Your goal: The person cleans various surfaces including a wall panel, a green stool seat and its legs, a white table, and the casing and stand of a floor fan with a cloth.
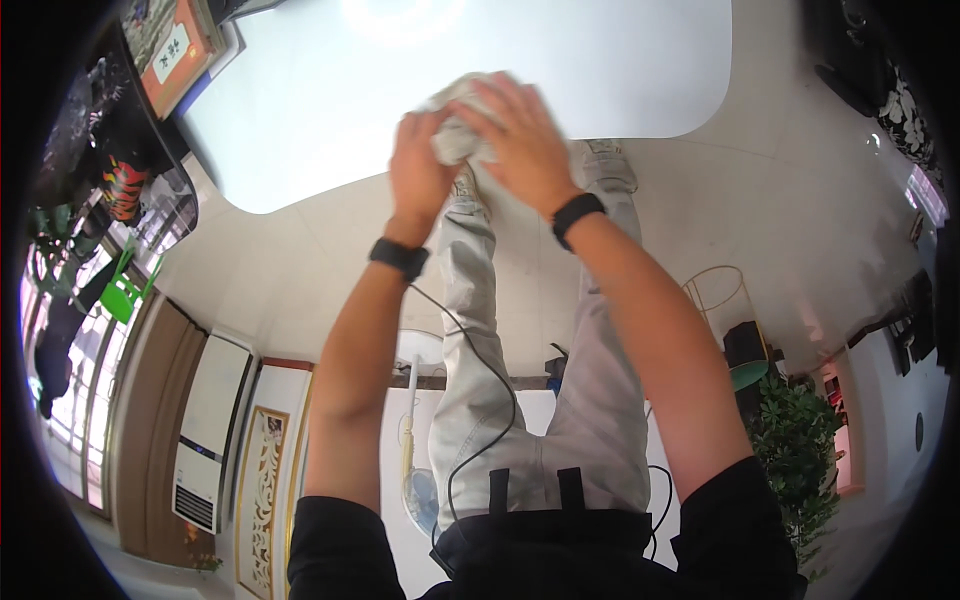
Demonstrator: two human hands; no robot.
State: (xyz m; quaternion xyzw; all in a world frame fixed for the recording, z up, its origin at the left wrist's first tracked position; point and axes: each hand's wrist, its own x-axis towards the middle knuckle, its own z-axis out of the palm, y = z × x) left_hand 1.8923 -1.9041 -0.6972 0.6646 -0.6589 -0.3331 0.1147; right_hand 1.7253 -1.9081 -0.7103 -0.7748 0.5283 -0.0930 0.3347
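Observation:
A crumpled light-coloured cloth (456, 135) is bunched between my two hands, over the near edge of a white tabletop (315, 112). My left hand (421, 161) grips the cloth's left side, its fingers curled against it. From the right, my right hand (517, 139) lies over the cloth with its fingers spread across the top and is somewhat blurred. Each wrist wears a black band. The cloth's underside is hidden, so I cannot tell whether it touches the tabletop.
Books (180, 56) lie at the tabletop's left end, beside a dark glossy table (180, 202). A green chair (124, 289) stands at the left. My legs and shoes are below the near edge. A thin black cable (487, 360) hangs from my left wrist. A leafy plant (795, 442) stands lower right.

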